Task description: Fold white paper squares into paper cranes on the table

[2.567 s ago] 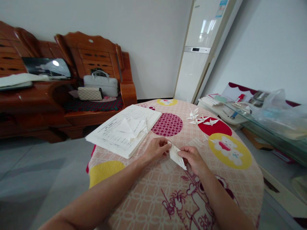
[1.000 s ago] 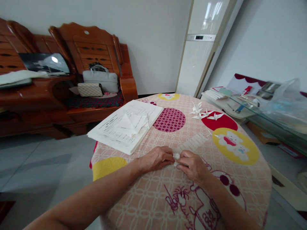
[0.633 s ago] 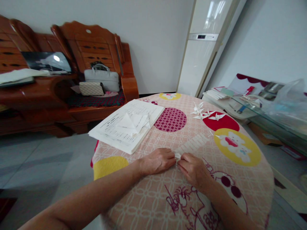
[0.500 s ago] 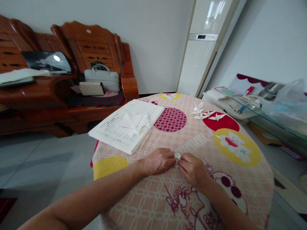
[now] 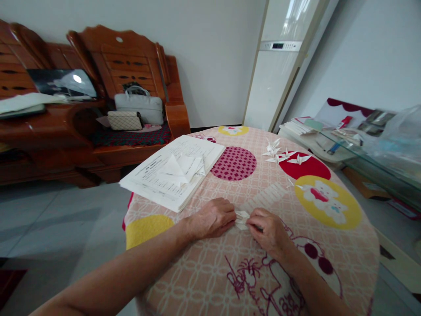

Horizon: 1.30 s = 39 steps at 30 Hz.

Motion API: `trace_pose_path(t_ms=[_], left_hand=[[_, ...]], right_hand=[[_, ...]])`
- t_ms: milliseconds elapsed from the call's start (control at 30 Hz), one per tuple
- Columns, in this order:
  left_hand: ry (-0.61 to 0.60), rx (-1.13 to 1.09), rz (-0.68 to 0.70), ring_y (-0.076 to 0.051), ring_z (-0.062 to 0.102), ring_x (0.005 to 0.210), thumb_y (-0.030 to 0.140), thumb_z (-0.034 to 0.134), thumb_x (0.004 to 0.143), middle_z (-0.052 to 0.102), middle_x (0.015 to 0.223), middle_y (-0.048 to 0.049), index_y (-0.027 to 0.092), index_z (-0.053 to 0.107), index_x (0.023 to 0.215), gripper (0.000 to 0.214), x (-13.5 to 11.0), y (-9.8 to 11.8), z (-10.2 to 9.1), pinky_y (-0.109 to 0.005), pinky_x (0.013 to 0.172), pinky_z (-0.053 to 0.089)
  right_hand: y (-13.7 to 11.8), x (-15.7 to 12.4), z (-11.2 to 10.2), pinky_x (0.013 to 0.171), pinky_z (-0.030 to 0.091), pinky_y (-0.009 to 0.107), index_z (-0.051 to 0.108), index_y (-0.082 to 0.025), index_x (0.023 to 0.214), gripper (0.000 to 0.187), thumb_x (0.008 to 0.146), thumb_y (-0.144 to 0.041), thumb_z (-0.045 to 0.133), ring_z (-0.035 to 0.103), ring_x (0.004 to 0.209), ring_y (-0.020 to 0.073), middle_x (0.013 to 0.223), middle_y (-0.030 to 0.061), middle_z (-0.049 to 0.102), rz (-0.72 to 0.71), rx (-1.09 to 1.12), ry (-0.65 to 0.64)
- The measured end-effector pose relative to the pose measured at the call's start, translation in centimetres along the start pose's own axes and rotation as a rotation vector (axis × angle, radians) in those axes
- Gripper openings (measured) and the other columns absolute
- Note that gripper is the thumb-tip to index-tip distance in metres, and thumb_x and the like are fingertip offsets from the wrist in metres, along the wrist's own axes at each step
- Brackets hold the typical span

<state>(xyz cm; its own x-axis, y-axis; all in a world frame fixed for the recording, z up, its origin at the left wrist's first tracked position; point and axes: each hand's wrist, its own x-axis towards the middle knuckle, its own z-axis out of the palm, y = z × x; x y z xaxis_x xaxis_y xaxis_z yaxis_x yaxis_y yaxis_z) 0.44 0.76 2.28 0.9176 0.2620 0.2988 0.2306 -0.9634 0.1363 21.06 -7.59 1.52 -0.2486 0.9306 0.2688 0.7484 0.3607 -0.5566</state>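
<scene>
left hand (image 5: 213, 218) and right hand (image 5: 268, 228) flank the folded paper (image 5: 242, 218) on the tabletop (image 5: 204, 272), each grip pinched on it; best to align its edges, then crease firmly.

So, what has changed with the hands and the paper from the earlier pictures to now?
The paper was held up above the table; the left hand and right hand brought it down and now pinch it against the table, folded smaller. Nothing was let go. The sheets and the cranes stayed where they were.
</scene>
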Motion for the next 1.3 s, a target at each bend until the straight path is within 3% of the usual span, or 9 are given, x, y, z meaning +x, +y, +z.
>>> trace_pose_path(t_ms=[200, 533, 700, 1000, 1300], left_hand=[[-0.043, 0.045, 0.056, -0.016, 0.053, 0.075, 0.021, 0.047, 0.093, 0.058, 0.077, -0.0052, 0.015, 0.057, 0.077, 0.019, -0.1, -0.6, -0.4, -0.029, 0.07, 0.039], [-0.094, -0.111, -0.071, -0.014, 0.054, 0.077, 0.02, 0.048, 0.093, 0.057, 0.082, -0.0041, 0.015, 0.056, 0.083, 0.014, -0.3, -1.3, -0.6, -0.025, 0.07, 0.041], [-0.038, -0.264, -0.16, -0.015, 0.055, 0.081, 0.014, 0.054, 0.085, 0.058, 0.084, -0.0048, 0.014, 0.06, 0.083, 0.006, 0.0, -0.4, -0.8, -0.024, 0.072, 0.042], [0.037, -0.457, -0.321, -0.013, 0.058, 0.076, 0.014, 0.059, 0.082, 0.062, 0.077, -0.0027, 0.015, 0.067, 0.078, 0.009, 1.2, 1.1, 1.0, -0.022, 0.07, 0.043], [-0.003, -0.435, -0.541, -0.013, 0.058, 0.069, 0.018, 0.058, 0.078, 0.064, 0.077, -0.0026, 0.015, 0.069, 0.077, 0.011, 1.9, 1.8, 0.7, -0.021, 0.062, 0.041]], right_hand=[[0.1, 0.0, 0.0, 0.063, 0.04, 0.024, 0.067, -0.018, 0.067, 0.021, 0.077, -0.005, 0.054, 0.055, 0.07, 0.0148, 0.073, 0.0034, 0.06, 0.014, 0.005, 0.0], [0.1, 0.0, 0.0, 0.062, 0.038, 0.023, 0.066, -0.018, 0.064, 0.022, 0.077, -0.004, 0.054, 0.054, 0.068, 0.0138, 0.072, 0.0025, 0.059, 0.011, 0.014, 0.007], [0.1, 0.0, 0.1, 0.061, 0.038, 0.023, 0.065, -0.018, 0.063, 0.022, 0.076, -0.003, 0.055, 0.053, 0.067, 0.0134, 0.071, 0.0018, 0.058, 0.024, 0.024, 0.009], [-0.5, 0.0, -0.2, 0.063, 0.038, 0.025, 0.064, -0.017, 0.06, 0.023, 0.079, -0.005, 0.056, 0.054, 0.07, 0.0149, 0.07, 0.0025, 0.056, 0.031, 0.01, -0.011], [-0.8, 0.2, 0.2, 0.062, 0.037, 0.025, 0.064, -0.016, 0.062, 0.02, 0.076, -0.003, 0.058, 0.054, 0.069, 0.0146, 0.07, 0.0021, 0.055, 0.161, 0.009, 0.011]])
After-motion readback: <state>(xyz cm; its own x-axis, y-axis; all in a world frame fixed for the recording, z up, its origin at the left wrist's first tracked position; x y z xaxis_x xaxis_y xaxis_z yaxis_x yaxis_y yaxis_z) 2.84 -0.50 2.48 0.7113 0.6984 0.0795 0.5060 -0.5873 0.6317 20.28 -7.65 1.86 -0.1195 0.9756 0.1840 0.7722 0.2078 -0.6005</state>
